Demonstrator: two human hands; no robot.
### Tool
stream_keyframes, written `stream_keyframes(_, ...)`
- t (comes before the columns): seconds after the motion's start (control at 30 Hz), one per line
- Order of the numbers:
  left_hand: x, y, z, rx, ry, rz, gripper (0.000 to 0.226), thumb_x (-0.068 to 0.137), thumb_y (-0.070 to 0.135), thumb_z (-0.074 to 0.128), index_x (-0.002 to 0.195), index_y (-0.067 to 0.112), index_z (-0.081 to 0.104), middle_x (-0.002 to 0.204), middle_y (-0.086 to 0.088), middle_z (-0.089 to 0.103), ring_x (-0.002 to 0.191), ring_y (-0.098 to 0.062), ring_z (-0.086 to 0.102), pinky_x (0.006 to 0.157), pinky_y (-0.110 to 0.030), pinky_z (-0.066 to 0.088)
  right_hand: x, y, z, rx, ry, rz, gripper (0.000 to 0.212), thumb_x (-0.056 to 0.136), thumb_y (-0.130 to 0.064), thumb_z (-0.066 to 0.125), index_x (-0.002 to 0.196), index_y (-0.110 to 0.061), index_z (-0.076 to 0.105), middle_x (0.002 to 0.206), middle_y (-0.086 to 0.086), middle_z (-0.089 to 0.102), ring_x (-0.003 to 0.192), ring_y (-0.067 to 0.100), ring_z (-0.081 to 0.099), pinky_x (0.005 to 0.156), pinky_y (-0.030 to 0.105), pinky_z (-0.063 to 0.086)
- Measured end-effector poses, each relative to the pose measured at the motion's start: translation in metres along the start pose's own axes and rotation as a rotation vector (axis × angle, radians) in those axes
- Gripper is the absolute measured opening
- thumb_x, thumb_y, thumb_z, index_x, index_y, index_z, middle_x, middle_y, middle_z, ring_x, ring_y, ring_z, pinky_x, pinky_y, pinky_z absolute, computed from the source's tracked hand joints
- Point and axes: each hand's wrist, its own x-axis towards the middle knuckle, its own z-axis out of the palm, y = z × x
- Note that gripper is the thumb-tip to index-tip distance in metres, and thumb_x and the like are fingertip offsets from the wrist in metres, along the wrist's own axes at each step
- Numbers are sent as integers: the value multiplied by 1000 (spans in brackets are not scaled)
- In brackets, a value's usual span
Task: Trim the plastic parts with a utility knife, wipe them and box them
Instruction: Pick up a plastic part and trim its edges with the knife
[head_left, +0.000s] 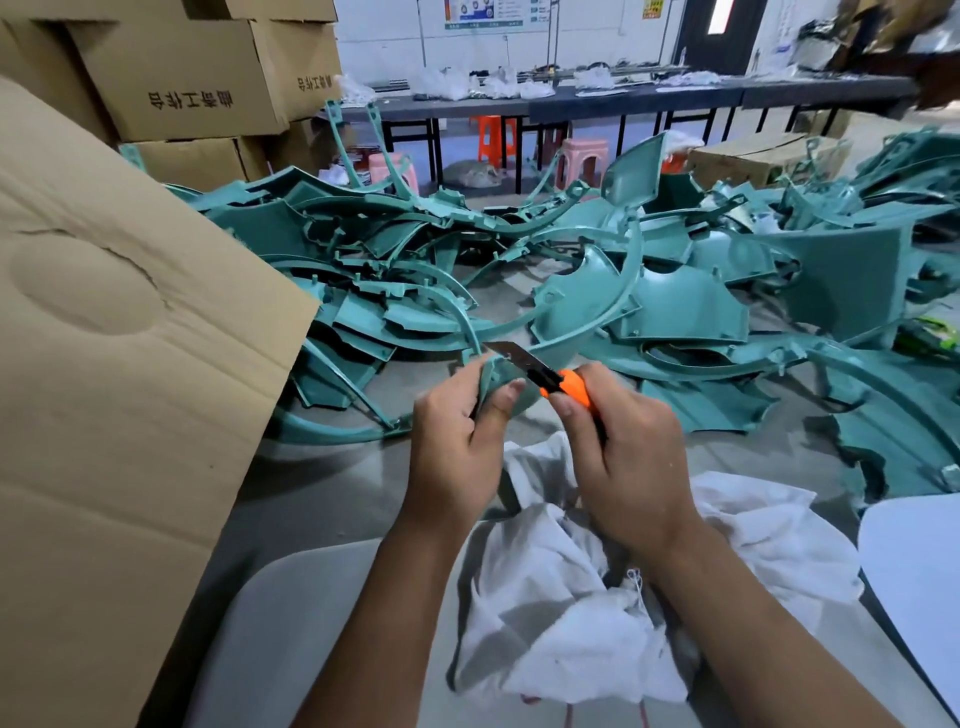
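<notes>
While gripped, teal part (496, 371) between hands (545, 447).

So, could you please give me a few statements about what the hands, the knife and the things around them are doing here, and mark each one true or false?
1. The right hand holds an orange utility knife. True.
2. The left hand is empty. False: it grips a teal plastic part.
3. The knife's blade is retracted. False: it is extended and meets the part's edge.
4. A white cloth lies below the hands. True.
5. The cardboard flap stands to the person's right. False: it is on the left.
</notes>
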Motion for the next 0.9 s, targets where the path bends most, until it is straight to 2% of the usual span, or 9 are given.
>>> stream_keyframes(0.07, -2, 0, 0, -44, -1, -18, 18, 102, 22, 59, 114, 17, 72, 100, 5, 76, 95, -18, 72, 83, -45, 58, 2, 6, -2, 84, 55, 79, 34, 109, -36, 44, 81, -16, 46, 59, -10, 41, 49, 11, 38, 48, 28, 29)
stream_keyframes(0.2, -1, -1, -13, -42, -45, -14, 14, 101, 21, 60, 103, 24, 74, 90, 0, 75, 85, -26, 70, 75, -46, 58, 7, 33, -10, 23, 108, 332, 38, 111, -38, 45, 78, -19, 48, 57, -4, 49, 46, 13, 42, 44, 32, 34)
stream_keyframes(0.27, 2, 0, -22, -75, -90, -22, 20, 99, 15, 62, 100, 30, 75, 91, 4, 77, 84, -19, 71, 74, -37, 58, 7, 49, -16, -84, 115, 438, 38, 110, -40, 45, 76, -23, 47, 58, -4, 51, 46, 12, 43, 42, 23, 29)
stream_keyframes(0.33, 5, 2, -33, -110, -131, -57, 24, 97, 11, 63, 95, 31, 75, 91, 10, 77, 84, -6, 71, 74, -22, 54, 7, 62, -22, -226, 102, 564, 41, 109, -45, 43, 77, -21, 50, 59, -2, 54, 49, 12, 46, 44, 26, 28)
stream_keyframes(0.4, 8, -1, -46, -150, -123, -134, 18, 94, 12, 65, 96, 27, 75, 96, 9, 78, 88, -6, 73, 77, -16, 53, 7, 68, -25, -310, 100, 648, 43, 109, -46, 43, 79, -17, 53, 60, -1, 53, 50, 13, 47, 45, 28, 26)
stream_keyframes(0.53, 9, -11, -61, -131, -53, -187, 21, 92, 17, 64, 99, 33, 76, 100, 8, 78, 93, -11, 74, 79, -19, 56, 8, 49, -21, -70, 166, 353, 34, 110, -33, 49, 79, -20, 50, 56, -12, 45, 44, 7, 44, 41, 15, 28)
stream_keyframes(0.63, 6, -12, -58, -166, -8, -244, 25, 87, 16, 64, 96, 35, 77, 97, 5, 79, 89, -13, 75, 76, -23, 58, 7, 32, -11, -41, -27, 144, 34, 108, -37, 49, 80, -18, 51, 59, -12, 45, 48, 7, 42, 47, 21, 30)
stream_keyframes(0.73, 4, -10, -50, -185, 107, -244, 26, 75, 6, 55, 82, 22, 75, 77, 7, 75, 68, -11, 68, 60, -24, 55, 5, 29, -6, -4, -131, 96, 37, 106, -38, 51, 78, -14, 49, 59, -9, 44, 52, 20, 44, 51, 42, 39)
stream_keyframes(0.9, 6, -10, -55, -217, 372, -264, 25, 66, 2, 42, 63, 15, 64, 56, 11, 58, 50, -5, 52, 47, -16, 43, 5, 31, -13, 63, -37, 101, 37, 107, -35, 51, 74, -21, 42, 56, -9, 37, 49, 14, 39, 49, 35, 30)
